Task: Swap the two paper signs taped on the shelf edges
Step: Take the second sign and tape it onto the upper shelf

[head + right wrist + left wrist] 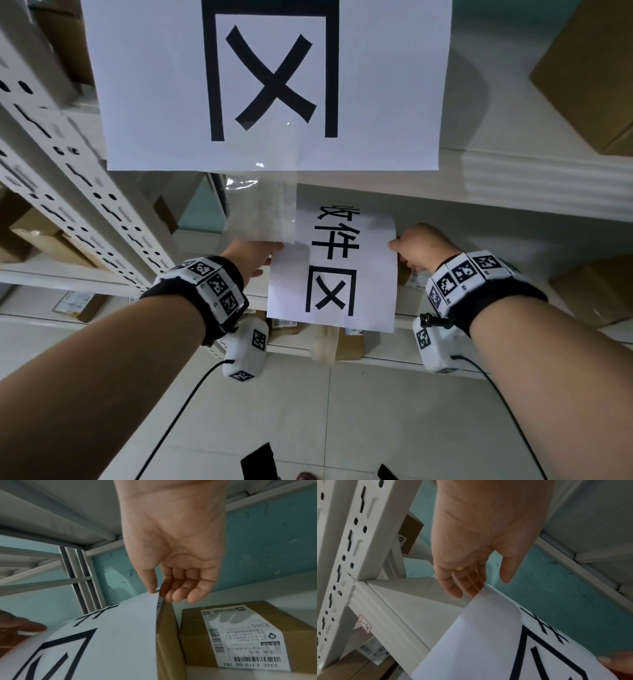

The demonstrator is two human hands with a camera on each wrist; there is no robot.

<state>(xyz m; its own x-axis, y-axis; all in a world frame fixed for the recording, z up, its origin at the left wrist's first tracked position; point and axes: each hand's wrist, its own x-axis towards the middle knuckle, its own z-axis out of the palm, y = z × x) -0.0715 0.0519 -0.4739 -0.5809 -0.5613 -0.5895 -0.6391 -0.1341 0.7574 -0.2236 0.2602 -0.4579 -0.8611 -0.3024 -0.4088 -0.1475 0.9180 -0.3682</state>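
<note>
A large white sign (267,85) with black characters hangs from an upper shelf edge, close to the head camera. A strip of clear tape (262,209) dangles below it. A smaller white sign (334,270) with three black characters lies against the lower shelf edge (479,202), slightly bowed. My left hand (270,251) touches its upper left corner with nearly straight fingers (467,588), the thumb apart from the paper (479,642). My right hand (399,248) pinches the sign's upper right edge (111,635) between thumb (151,586) and index finger.
A perforated white shelf upright (68,171) stands at the left. Cardboard parcels sit on the shelves; one with a shipping label (240,635) is just right of my right hand. Another box (589,75) is at upper right. Tiled floor (342,411) lies below.
</note>
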